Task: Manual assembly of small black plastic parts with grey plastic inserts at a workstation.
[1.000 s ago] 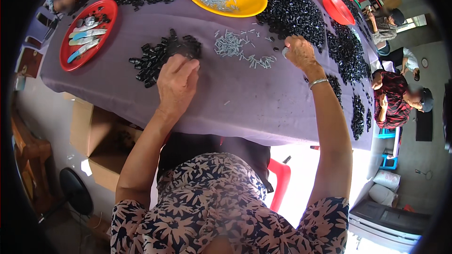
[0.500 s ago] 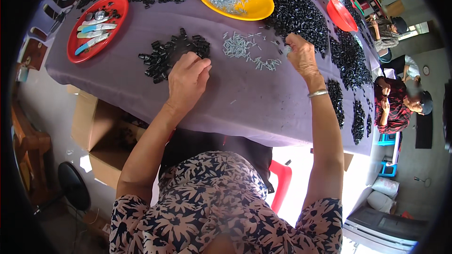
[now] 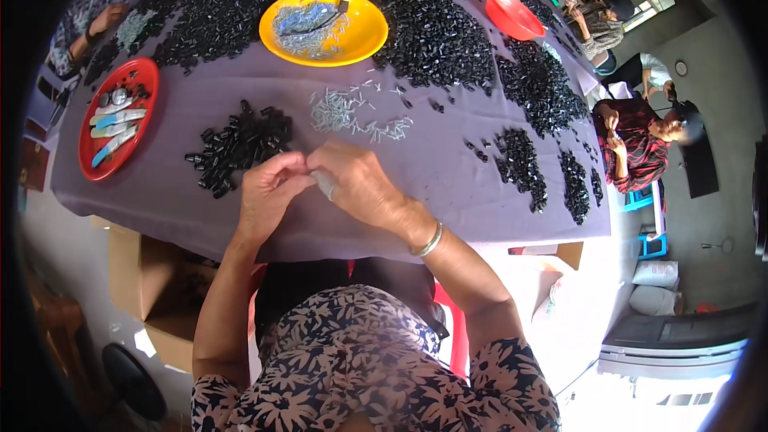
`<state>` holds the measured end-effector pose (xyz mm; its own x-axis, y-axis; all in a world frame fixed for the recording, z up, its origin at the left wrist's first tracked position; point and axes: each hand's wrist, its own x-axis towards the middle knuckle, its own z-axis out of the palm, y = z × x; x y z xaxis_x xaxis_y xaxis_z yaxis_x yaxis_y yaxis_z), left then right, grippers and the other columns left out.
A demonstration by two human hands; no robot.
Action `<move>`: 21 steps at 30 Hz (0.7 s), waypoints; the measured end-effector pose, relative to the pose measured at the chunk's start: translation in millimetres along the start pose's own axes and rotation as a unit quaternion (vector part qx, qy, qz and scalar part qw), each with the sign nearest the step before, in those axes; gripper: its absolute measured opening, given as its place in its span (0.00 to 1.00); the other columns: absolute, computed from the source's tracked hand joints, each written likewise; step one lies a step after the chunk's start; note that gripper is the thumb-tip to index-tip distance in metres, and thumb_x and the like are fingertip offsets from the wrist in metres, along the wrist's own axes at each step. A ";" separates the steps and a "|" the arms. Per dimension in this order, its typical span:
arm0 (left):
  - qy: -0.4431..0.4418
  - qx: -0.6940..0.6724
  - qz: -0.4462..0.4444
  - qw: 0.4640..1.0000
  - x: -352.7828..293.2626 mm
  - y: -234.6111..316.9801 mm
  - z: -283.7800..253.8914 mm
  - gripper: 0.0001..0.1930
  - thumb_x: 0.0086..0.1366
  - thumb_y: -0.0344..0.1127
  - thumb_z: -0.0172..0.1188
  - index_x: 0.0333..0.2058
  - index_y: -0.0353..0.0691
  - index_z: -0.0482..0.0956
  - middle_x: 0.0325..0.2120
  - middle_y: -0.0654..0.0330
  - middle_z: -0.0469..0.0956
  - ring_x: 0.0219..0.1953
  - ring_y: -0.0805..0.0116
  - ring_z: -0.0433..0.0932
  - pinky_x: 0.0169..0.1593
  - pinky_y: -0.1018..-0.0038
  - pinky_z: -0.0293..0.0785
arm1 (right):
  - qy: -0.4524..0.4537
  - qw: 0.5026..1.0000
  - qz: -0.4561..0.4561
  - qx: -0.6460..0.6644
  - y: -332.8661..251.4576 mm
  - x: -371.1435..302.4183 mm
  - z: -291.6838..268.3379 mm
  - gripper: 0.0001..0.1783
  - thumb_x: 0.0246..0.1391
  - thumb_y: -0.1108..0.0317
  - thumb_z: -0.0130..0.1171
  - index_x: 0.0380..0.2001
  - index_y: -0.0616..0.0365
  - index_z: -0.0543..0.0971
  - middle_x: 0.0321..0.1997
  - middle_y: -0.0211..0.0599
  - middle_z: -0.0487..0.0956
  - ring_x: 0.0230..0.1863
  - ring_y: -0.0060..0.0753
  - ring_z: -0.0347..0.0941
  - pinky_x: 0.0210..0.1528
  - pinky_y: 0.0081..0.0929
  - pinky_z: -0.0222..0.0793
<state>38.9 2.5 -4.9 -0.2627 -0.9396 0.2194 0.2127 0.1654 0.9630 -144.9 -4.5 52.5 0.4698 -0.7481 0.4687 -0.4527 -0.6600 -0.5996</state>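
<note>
We are finding a small pale grey piece [image 3: 324, 183] at the fingers of the right hand [image 3: 362, 186], over the near part of the purple tablecloth [image 3: 448, 200]; we are not managing to tell whether that hand is gripping it or wearing it on a finger. The left hand [image 3: 268, 192] is meeting the right, and the fingertips of both are coming together at one spot. Whatever they may be pinching is hiding from us, so we cannot tell if either grip is clamped on anything.

Just beyond the left hand, we are seeing a loose pile of black parts [image 3: 246, 142] lying on the cloth. To its right, a scatter of pale pins [image 3: 332, 112] is spreading out. Farther off, a yellow plate [image 3: 370, 38] is holding more pins, while a red plate [image 3: 130, 152] on the left is carrying knives. A large black spread [image 3: 436, 32] is covering the cloth behind, and a red basin [image 3: 518, 26] is sitting past it. At right, a person in a checked shirt [image 3: 644, 148] is sitting.
</note>
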 end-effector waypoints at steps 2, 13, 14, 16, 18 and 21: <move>0.004 0.025 -0.003 1.000 1.1 0.3 0.1 0.10 0.59 0.17 0.62 0.40 0.32 0.77 0.33 0.67 0.74 0.37 0.81 0.73 0.43 0.82 0.71 | 0.007 1.000 0.019 0.022 -3.7 -3.4 -0.2 0.11 0.46 0.82 0.61 0.35 0.60 0.77 0.33 0.44 0.78 0.35 0.49 0.78 0.36 0.36 0.74; -0.001 0.260 0.075 0.963 5.8 -1.2 8.6 0.10 0.56 0.20 0.64 0.38 0.34 0.80 0.32 0.60 0.78 0.32 0.72 0.75 0.35 0.77 0.70 | 0.078 0.971 0.224 -0.036 25.4 -27.3 -41.6 0.08 0.56 0.77 0.62 0.40 0.61 0.79 0.32 0.29 0.82 0.38 0.17 0.77 0.40 0.17 0.73; 0.003 0.261 0.073 0.963 4.7 -3.8 8.7 0.10 0.56 0.20 0.64 0.38 0.34 0.80 0.32 0.60 0.78 0.32 0.72 0.75 0.35 0.77 0.70 | 0.073 0.963 0.244 -0.083 32.3 -20.4 -54.3 0.07 0.56 0.75 0.62 0.39 0.62 0.80 0.31 0.28 0.82 0.37 0.16 0.77 0.38 0.17 0.73; 0.013 0.270 0.109 0.957 8.8 -9.0 13.8 0.10 0.55 0.21 0.66 0.37 0.36 0.80 0.30 0.60 0.76 0.32 0.69 0.75 0.35 0.75 0.71 | 0.069 0.972 0.196 -0.114 69.0 -9.9 -74.8 0.07 0.55 0.75 0.63 0.39 0.61 0.81 0.29 0.29 0.82 0.33 0.17 0.76 0.35 0.17 0.71; 0.016 0.304 0.141 0.942 13.9 -11.1 17.2 0.11 0.54 0.22 0.66 0.36 0.37 0.80 0.30 0.60 0.75 0.32 0.66 0.75 0.36 0.73 0.71 | 0.044 0.972 0.195 -0.123 97.0 5.7 -80.1 0.08 0.53 0.75 0.64 0.38 0.61 0.81 0.29 0.30 0.82 0.32 0.17 0.76 0.35 0.18 0.71; 0.032 0.386 0.176 0.905 16.0 -10.4 17.2 0.11 0.51 0.24 0.67 0.34 0.40 0.80 0.29 0.61 0.74 0.33 0.61 0.74 0.37 0.68 0.71 | -0.025 0.968 0.219 -0.121 116.6 29.7 -78.2 0.09 0.49 0.76 0.65 0.36 0.59 0.82 0.30 0.36 0.83 0.31 0.25 0.78 0.36 0.24 0.73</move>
<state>16.3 -9.1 -8.7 -0.2468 -0.7995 0.5476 -0.4556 0.5945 0.6626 -243.0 -109.0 47.3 0.2250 -0.9598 0.1681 -0.7783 -0.2808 -0.5617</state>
